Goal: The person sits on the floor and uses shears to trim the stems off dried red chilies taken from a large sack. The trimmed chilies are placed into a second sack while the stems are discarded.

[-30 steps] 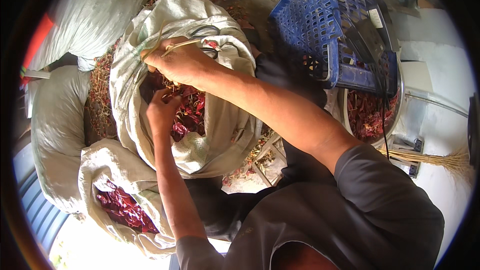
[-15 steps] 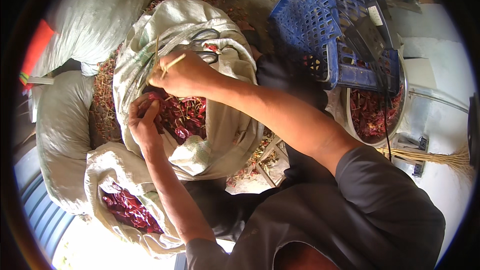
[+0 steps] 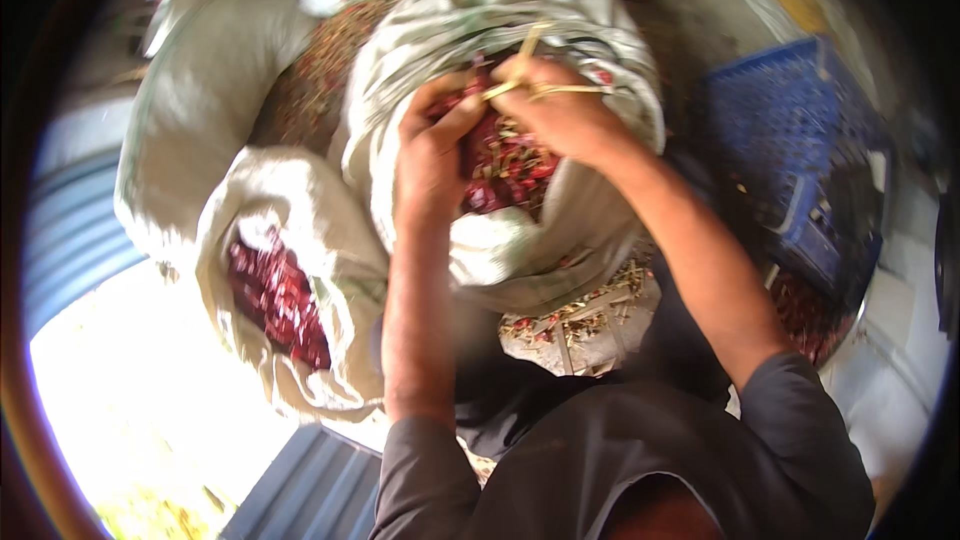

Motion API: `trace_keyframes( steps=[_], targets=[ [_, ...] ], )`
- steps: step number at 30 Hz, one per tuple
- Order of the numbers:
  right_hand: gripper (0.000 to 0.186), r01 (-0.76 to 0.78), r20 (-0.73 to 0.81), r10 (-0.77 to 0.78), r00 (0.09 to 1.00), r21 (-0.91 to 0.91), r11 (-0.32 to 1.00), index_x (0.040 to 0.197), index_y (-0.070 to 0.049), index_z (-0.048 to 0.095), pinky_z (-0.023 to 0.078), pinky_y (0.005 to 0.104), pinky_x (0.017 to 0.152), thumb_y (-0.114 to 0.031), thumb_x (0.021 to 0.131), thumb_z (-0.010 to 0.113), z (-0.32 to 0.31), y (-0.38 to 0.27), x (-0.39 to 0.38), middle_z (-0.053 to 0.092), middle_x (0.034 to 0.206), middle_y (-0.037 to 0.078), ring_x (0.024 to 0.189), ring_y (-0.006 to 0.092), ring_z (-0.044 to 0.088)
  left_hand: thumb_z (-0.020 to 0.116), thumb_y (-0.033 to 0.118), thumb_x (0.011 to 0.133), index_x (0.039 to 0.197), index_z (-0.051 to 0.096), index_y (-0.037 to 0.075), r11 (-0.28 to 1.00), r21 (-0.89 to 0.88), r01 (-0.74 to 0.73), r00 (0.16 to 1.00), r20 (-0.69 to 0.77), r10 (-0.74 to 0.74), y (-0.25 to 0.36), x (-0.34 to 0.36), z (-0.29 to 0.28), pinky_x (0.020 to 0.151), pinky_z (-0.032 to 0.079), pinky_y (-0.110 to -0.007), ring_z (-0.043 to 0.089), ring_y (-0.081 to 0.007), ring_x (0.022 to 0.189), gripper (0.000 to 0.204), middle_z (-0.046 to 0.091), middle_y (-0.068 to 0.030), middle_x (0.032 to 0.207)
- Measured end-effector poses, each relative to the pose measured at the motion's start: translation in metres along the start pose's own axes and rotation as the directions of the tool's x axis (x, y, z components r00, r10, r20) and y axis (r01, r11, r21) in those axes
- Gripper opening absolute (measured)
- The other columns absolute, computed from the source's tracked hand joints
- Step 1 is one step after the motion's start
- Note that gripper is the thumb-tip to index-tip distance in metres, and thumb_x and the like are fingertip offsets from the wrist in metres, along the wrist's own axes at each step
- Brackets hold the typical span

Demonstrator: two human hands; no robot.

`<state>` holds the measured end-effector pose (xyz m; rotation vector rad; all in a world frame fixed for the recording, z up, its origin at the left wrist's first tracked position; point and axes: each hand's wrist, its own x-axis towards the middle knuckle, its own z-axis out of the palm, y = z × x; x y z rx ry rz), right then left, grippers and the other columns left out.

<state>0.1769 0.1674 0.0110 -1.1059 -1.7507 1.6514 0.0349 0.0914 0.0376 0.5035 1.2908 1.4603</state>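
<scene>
A big whitish woven sack point(image 3: 600, 230) stands open before me, with dried red chilies point(image 3: 500, 155) and pale bits inside its mouth. Over that opening, my left hand point(image 3: 432, 145) is closed around a few dark red chilies, thumb against the forefinger. Close beside it, my right hand point(image 3: 560, 110) has its fingers curled round several pale yellow stems point(image 3: 580, 90), whose ends stick out. The fingertips of both hands come near each other at the chilies; blur hides whether they touch.
A smaller open sack point(image 3: 300, 175) of red chilies stands at the left, with a full, bulging sack point(image 3: 205, 130) behind it. To the right, a blue perforated crate point(image 3: 765, 105) rests above a container of chilies point(image 3: 800, 315). Stems and scraps litter the floor.
My view has swung, so the sacks appear farther right. My right hand has come down beside my left hand, stems still in its fingers. My left hand keeps its hold on chilies.
</scene>
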Motion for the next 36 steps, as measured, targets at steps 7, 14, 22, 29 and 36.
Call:
trace_keyframes(
  steps=[7, 14, 22, 29, 36],
  targets=[
    [0.035, -0.097, 0.103, 0.070, 0.992, 0.281, 0.955, 0.108, -0.003, 0.065, 0.040, 0.0226, 0.048, -0.036, 0.096, 0.061, -0.003, -0.021, -0.007, 0.061, 0.076, 0.001, 0.054, 0.0062, 0.048, 0.066, -0.006, 0.081, 0.103, 0.066, -0.003, 0.932, 0.299, -0.206, 0.977, 0.116, 0.179, 0.006, 0.000, -0.016, 0.076, 0.051, -0.024, 0.063, -0.0100, 0.081, 0.023, 0.069, -0.0053, 0.090],
    [0.019, 0.147, 0.017, -0.147, 0.989, 0.044, 0.988, 0.096, -0.006, 0.065, 0.039, 0.0204, 0.050, -0.025, 0.093, 0.067, 0.000, -0.003, -0.005, 0.060, 0.076, -0.003, 0.057, 0.0036, 0.048, 0.072, 0.001, 0.079, 0.112, 0.063, 0.000, 0.804, 0.514, -0.300, 0.953, 0.196, 0.230, 0.007, -0.004, -0.014, 0.083, 0.051, -0.027, 0.062, -0.0127, 0.089, 0.033, 0.068, -0.0055, 0.095],
    [0.025, -0.095, 0.151, 0.060, 0.987, 0.242, 0.966, 0.094, -0.009, 0.067, 0.039, 0.0214, 0.050, -0.033, 0.091, 0.070, -0.002, -0.023, -0.010, 0.059, 0.071, -0.005, 0.058, 0.0029, 0.049, 0.073, 0.004, 0.082, 0.112, 0.061, 0.001, 0.869, 0.424, -0.255, 0.945, 0.299, 0.131, 0.003, -0.003, -0.022, 0.080, 0.051, -0.027, 0.062, -0.0111, 0.087, 0.032, 0.067, -0.0052, 0.094],
    [0.030, -0.141, 0.238, 0.167, 0.957, -0.123, 0.982, 0.091, -0.005, 0.070, 0.046, 0.0302, 0.057, -0.036, 0.089, 0.070, -0.012, -0.023, -0.002, 0.066, 0.070, 0.001, 0.063, 0.0103, 0.057, 0.072, 0.000, 0.079, 0.114, 0.058, 0.000, 0.739, 0.610, -0.286, 0.952, 0.269, 0.147, 0.001, -0.012, -0.020, 0.082, 0.052, -0.029, 0.063, -0.0150, 0.086, 0.038, 0.066, -0.0064, 0.095],
    [0.024, 0.322, 0.190, -0.267, 0.945, -0.689, 0.650, 0.100, -0.005, 0.068, 0.054, 0.0418, 0.070, -0.025, 0.090, 0.061, 0.000, -0.021, -0.003, 0.071, 0.087, 0.019, 0.082, 0.0288, 0.071, 0.072, 0.000, 0.079, 0.125, 0.051, 0.003, 0.707, 0.618, -0.343, 0.933, 0.310, 0.182, -0.003, -0.008, -0.022, 0.087, 0.053, -0.030, 0.066, -0.0212, 0.100, 0.051, 0.068, -0.0119, 0.105]
  ],
)
